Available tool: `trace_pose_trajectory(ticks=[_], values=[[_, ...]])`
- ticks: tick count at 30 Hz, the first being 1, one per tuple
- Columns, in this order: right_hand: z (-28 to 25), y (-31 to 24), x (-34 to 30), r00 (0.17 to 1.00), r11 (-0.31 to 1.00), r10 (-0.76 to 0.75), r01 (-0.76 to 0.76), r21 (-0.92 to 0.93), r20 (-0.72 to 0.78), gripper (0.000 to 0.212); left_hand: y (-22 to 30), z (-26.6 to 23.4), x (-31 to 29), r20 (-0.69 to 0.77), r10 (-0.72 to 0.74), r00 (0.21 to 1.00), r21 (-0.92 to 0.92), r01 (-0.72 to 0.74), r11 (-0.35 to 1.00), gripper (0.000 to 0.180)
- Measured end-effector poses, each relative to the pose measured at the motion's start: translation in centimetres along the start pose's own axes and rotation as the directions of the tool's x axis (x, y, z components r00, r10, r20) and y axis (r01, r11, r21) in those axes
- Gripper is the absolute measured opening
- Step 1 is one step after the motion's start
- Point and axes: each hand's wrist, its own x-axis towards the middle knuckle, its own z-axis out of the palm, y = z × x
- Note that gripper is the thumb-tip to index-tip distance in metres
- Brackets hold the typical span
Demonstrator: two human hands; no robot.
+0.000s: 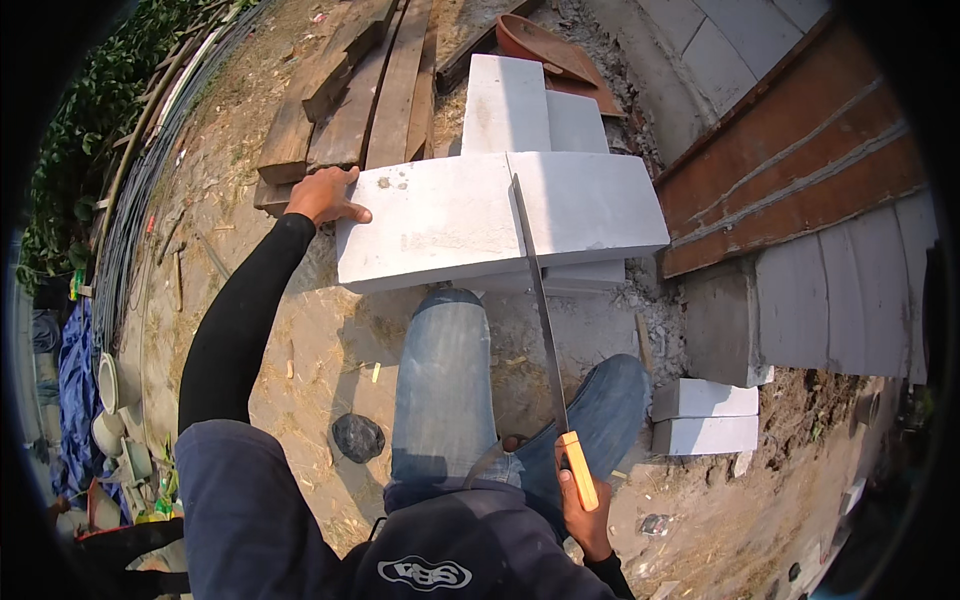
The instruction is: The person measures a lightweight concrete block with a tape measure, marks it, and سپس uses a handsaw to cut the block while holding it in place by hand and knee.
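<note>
Here, one left hand (pixel 325 196) lies spread on one white block (pixel 430 220), one right hand (pixel 588 518) gripping one saw (pixel 549 340).

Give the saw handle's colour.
Yellow-orange. The saw handle shows best in the head view.

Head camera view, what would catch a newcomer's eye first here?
Probably the long white block across the upper middle, over other white blocks, with a saw whose blade crosses it near its middle. The right hand grips the saw's orange handle at the lower right, while the left hand touches the block's left end. Brown wooden boards lie beyond, toward the upper left.
</note>
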Motion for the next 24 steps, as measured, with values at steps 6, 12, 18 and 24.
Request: trace_pose_trajectory(ticks=[6,12,18,24], values=[[3.4,-4.4,12.9,0.997,0.97,-0.028,0.009,0.242,0.077,0.041,-0.6,1.2,0.6,-0.049,0.032,0.998,0.062,-0.029,0.998,0.108],[0.5,-0.7,0.6,0.998,0.999,0.041,-0.041,0.001,0.043,0.031,-0.9,0.3,-0.2,-0.03,-0.002,1.0,-0.016,0.002,1.0,0.11],[3.1,-2.8,12.0,0.998,0.975,-0.007,-0.007,0.222,0.061,0.041,0.0,-0.5,0.7,-0.026,0.011,1.0,0.028,-0.01,1.0,0.11],[1.6,-1.4,4.5,0.998,0.999,-0.02,0.018,0.029,0.052,0.036,-1.1,0.6,-0.2,-0.05,0.007,0.999,0.006,-0.006,1.0,0.106]])
